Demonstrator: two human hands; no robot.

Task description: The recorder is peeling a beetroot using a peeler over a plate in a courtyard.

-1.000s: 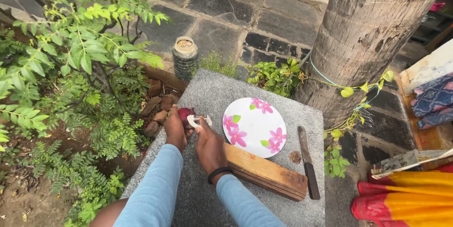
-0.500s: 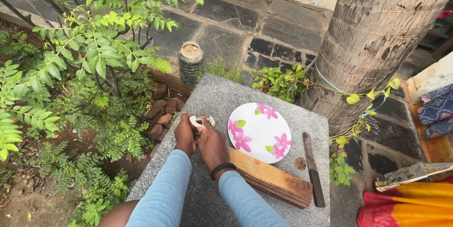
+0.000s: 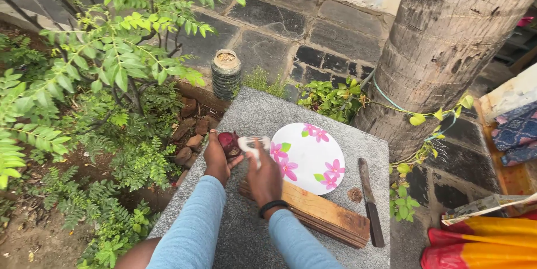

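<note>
My left hand [image 3: 215,159] holds a dark red round vegetable [image 3: 229,142] over the left edge of a grey stone slab [image 3: 335,224]. My right hand [image 3: 264,175] grips a white peeler [image 3: 250,145] whose head rests against that vegetable. Just right of my hands sits a white plate with pink flowers [image 3: 309,157]. A wooden cutting board [image 3: 321,220] lies under my right wrist. A dark knife [image 3: 370,202] lies along the slab's right side.
A leafy shrub [image 3: 106,73] and ferns crowd the left. A dark ribbed pot [image 3: 226,74] stands behind the slab. A thick tree trunk [image 3: 453,39] rises at the right, with red and yellow cloth [image 3: 481,244] at the bottom right.
My hands have stayed together at the slab's left edge; the peeler has shifted a little against the red vegetable. The view has tilted slightly upward.
</note>
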